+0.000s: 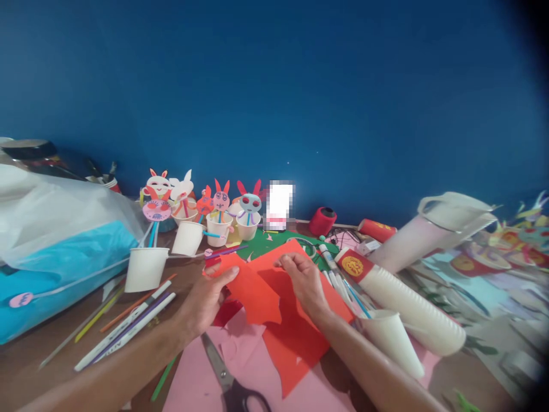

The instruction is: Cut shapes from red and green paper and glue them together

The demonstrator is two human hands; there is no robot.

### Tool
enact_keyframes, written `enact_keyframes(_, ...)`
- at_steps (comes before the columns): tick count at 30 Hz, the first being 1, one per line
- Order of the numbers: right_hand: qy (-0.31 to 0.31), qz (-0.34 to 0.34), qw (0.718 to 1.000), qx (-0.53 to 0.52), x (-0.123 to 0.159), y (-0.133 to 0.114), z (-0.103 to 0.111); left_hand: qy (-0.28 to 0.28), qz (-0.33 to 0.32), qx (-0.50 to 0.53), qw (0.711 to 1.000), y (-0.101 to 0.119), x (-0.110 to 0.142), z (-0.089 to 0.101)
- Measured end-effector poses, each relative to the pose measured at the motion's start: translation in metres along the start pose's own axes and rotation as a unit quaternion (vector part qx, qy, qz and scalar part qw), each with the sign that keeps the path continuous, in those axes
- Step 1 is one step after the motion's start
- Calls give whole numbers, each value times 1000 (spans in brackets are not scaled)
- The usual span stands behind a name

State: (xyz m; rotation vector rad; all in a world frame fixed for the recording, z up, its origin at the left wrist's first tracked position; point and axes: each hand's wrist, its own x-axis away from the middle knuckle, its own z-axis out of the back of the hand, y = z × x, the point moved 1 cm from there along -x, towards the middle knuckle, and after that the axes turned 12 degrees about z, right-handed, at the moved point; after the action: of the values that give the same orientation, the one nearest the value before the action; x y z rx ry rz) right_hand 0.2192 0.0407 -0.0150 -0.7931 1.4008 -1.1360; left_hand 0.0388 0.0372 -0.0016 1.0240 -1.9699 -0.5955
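Dim, even light left soft shadows; the view blurred and warped toward its dark right edge, without glare.

Deep blue wall [274, 86] behind brown table [26, 366]

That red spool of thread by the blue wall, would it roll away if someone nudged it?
Probably not as it stands: the red thread spool sits upright on its flat end, so a light push would likely slide it. A harder knock might tip it, and on its round side it could roll. It looks small and light.
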Motion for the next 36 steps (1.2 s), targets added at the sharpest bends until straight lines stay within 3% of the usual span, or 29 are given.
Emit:
enact_keyframes(14, 8, 15, 998, 62, -4, 13, 3, 28, 2, -7, 1000, -1, 0, 2)
enact_keyframes(18, 49, 67, 992, 94, -11, 10, 11, 56, 12, 7, 998, -1, -5, 4)
enact_keyframes(22, 88, 73, 989, 97, -17, 4, 19, 35, 15, 4, 999, 0, -10, 5)
enact_keyframes(25, 50, 51, 995, 65, -15, 0, 15, 44, 17, 0, 999, 0, -10, 4)
enact_keyframes(28, -45, 14, 999, 21, -6, -4, 5, 42, 18, 1, 999, -2, -6, 2)
enact_keyframes(32, -167, -70, 982, -55, 8, -9, -12, 18, 24, -14, 999, -3, 0, -1)
enact_keyframes(36, -175, -137, 968, -114, 15, -13, -19, -5, 22, -25, 999, -3, 2, -3)
